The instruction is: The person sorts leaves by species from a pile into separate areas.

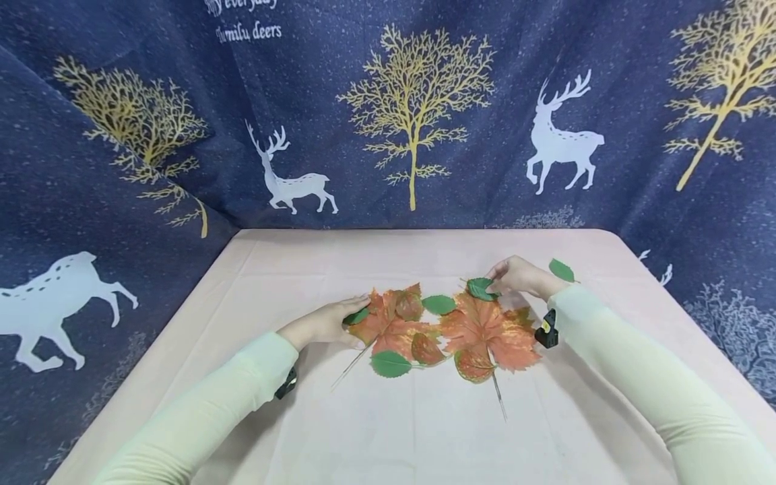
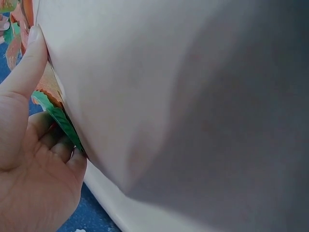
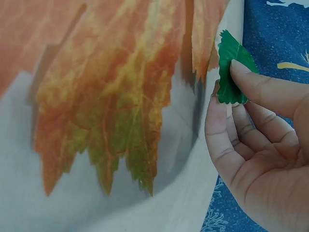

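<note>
Two large orange maple leaves (image 1: 490, 327) lie side by side on the table, with smaller reddish leaves (image 1: 475, 364) on them. My right hand (image 1: 520, 275) pinches a small green leaf (image 3: 236, 67) between thumb and fingers, above the top of the right maple leaf. At the left maple leaf (image 1: 388, 326), my left hand (image 1: 327, 323) rests along its left edge, thumb and fingers spread apart. Another green leaf (image 2: 60, 116) lies by the left fingers, partly hidden by them in the head view.
One green leaf (image 1: 439, 304) lies between the maple leaves, and another (image 1: 391, 364) below the left one. A loose green leaf (image 1: 562, 270) lies at the right, beyond my right wrist. The pale tablecloth (image 1: 364, 431) meets a dark blue curtain (image 1: 376, 195) at the back.
</note>
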A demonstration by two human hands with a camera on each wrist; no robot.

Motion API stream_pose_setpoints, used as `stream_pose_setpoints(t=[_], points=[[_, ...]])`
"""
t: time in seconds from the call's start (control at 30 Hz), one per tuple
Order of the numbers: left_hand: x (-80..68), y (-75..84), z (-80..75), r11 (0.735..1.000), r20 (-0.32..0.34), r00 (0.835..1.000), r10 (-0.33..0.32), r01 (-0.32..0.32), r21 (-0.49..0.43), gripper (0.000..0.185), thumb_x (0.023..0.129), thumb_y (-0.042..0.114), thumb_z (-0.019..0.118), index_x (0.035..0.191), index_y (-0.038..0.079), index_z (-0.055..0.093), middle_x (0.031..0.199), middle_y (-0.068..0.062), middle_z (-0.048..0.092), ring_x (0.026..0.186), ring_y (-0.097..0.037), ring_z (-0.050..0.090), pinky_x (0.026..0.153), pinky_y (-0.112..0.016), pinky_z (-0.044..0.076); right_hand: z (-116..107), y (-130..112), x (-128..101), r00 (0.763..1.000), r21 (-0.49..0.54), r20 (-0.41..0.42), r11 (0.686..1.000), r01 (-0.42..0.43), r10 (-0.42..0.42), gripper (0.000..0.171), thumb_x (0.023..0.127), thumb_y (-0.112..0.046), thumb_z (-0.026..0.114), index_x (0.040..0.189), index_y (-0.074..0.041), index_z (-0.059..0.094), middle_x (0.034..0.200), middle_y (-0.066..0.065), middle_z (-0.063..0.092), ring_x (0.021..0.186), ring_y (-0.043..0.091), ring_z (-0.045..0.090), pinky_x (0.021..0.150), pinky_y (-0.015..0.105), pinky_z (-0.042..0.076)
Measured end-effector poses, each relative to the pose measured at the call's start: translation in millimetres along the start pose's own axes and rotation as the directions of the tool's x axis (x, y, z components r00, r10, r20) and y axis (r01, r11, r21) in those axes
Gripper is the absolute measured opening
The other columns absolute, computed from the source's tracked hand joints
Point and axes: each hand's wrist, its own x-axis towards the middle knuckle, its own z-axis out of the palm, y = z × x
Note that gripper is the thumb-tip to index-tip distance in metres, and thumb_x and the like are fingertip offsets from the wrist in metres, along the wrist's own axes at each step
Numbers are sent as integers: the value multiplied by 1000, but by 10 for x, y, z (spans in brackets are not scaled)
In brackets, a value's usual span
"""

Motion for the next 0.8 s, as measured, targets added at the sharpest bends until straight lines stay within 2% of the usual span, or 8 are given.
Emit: stream_pose_setpoints(t=[0.1,0.2,0.37,0.57,0.67,0.8], points=[[-11,8,-14,1000,1,1000,-4,4,7,95,79,31,80,153,7,25,162,-13,17,148,-36,16,120,-54,18,-27,-15,-10,1000,6,1,1000,-2,2,32,86,-13,71,113,4,65,99,11,70,73,15,60,87,40,51],[-17,13,-23,1000,4,1000,-2,2,9,95,80,31,79,153,6,24,161,-14,17,148,-37,16,120,-55,17,-54,-15,-30,1000,18,3,1000,2,-2,32,88,-14,70,114,4,64,105,11,70,81,15,63,93,46,51],[-23,8,-21,1000,6,1000,-8,8,1,95,80,31,79,154,7,24,162,-14,16,148,-36,15,120,-54,17,-97,-14,-71,1000,57,-11,998,-8,8,35,91,-19,67,117,3,64,103,10,70,82,18,64,99,51,48],[-32,17,-8,1000,5,1000,-5,5,7,96,80,31,79,154,6,24,162,-14,17,148,-36,15,120,-55,17,-147,-8,-125,999,85,-30,996,-18,21,37,91,-22,68,117,4,65,112,14,69,79,14,65,94,44,53],[-29,21,-10,1000,5,1000,-4,4,8,96,79,32,79,154,7,24,162,-14,17,148,-36,16,120,-55,17,-180,-3,-138,999,100,-34,995,-28,31,36,91,-22,68,116,4,65,104,9,71,78,14,65,89,41,55],[-28,20,-8,1000,1,1000,-4,4,-4,96,79,30,79,154,7,24,162,-14,17,148,-36,16,120,-55,17,-216,-16,-155,999,125,-29,992,-34,38,36,91,-21,68,115,5,64,95,2,72,80,15,67,91,42,55]])
